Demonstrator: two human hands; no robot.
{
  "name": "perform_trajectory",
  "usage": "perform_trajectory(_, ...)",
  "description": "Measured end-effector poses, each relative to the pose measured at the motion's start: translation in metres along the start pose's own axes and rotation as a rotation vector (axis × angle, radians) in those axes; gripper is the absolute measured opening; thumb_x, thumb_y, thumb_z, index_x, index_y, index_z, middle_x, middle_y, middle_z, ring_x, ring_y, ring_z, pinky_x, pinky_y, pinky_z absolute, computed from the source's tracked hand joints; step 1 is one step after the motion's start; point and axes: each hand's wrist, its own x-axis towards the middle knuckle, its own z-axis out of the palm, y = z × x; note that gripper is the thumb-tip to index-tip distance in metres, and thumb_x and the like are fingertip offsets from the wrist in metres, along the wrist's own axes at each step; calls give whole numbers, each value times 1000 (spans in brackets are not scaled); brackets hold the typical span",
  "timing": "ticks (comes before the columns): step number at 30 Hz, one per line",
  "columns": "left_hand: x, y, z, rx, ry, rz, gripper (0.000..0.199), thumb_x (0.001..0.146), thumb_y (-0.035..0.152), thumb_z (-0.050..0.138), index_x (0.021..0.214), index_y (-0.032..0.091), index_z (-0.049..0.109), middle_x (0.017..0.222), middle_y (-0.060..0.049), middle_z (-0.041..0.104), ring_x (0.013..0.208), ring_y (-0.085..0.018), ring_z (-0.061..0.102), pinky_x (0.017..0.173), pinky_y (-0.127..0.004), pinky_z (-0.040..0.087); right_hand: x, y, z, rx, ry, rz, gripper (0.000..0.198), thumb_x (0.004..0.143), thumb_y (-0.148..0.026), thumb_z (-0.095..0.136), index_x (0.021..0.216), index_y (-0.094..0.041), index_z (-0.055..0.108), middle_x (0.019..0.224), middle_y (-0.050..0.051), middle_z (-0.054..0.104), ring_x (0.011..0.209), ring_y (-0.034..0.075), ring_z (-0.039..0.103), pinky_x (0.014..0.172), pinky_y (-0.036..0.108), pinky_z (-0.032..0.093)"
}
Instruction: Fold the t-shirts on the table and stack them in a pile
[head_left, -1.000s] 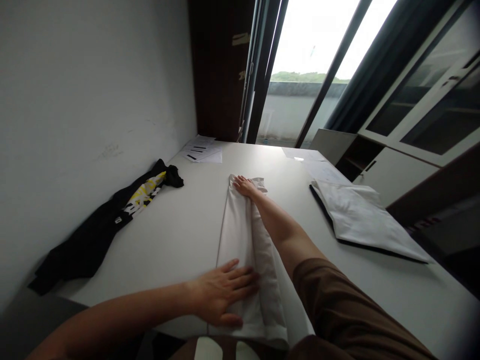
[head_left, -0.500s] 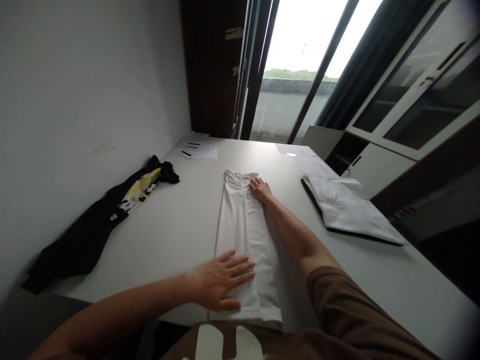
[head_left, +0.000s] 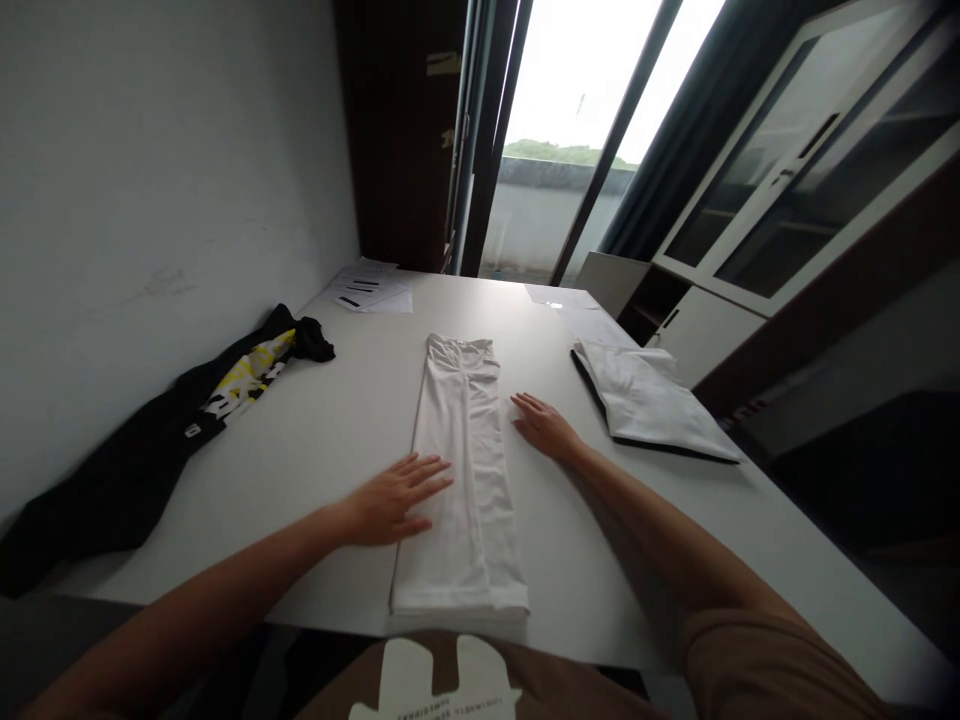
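A white garment (head_left: 469, 480), folded into a long narrow strip with a gathered far end, lies lengthwise on the white table (head_left: 352, 400); it looks like a pair of trousers or shorts. My left hand (head_left: 396, 500) rests with spread fingers on its left edge, around the middle of its length. To the right of the garment, my right hand (head_left: 546, 425) is low over the table, fingers extended, apart from the cloth. Neither hand grips anything.
Along the wall at left lies a black garment (head_left: 150, 470) with a yellow and white print. A folded white cloth (head_left: 645, 395) with a dark layer beneath sits at right. Printed papers (head_left: 371, 288) lie at the far left corner. A white cabinet (head_left: 750, 200) stands beyond the right side.
My right hand has come off the garment's far end and moved nearer, to its right side. My left hand has slid up and left along the cloth. The view has shifted slightly.
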Motion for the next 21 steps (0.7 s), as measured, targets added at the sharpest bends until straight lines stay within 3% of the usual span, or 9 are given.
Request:
perform_trajectory(5,-8,-23,-1,-1,37,-58,62,102,27,51,161,30,31,168,-8,29,155,-28,25,126,-55,21,-63,-53,-23,159,-12,-261,65,102,-46,52,161,-25,35,162,11,36,151,29,32,123,55,32)
perform_trajectory(9,-12,-22,-4,-24,-41,22,72,95,38,65,160,31,35,168,-8,29,156,-31,23,126,-57,17,-94,-100,-39,324,-86,-415,65,100,-44,58,158,-23,39,162,14,36,151,29,31,122,54,31)
perform_trajectory(15,-28,-13,-17,-53,-152,49,84,90,43,70,162,31,31,170,-9,21,157,-34,18,126,-57,13,-106,-144,-46,377,-163,-571,73,93,-49,67,156,-21,42,162,16,36,152,30,29,124,55,24)
perform_trajectory(21,-41,7,-9,-17,-163,31,93,84,51,75,162,30,30,170,-11,20,157,-36,17,126,-60,13,-99,-160,-36,304,-113,-702,66,93,-27,52,158,-23,42,159,11,41,149,27,36,124,54,27)
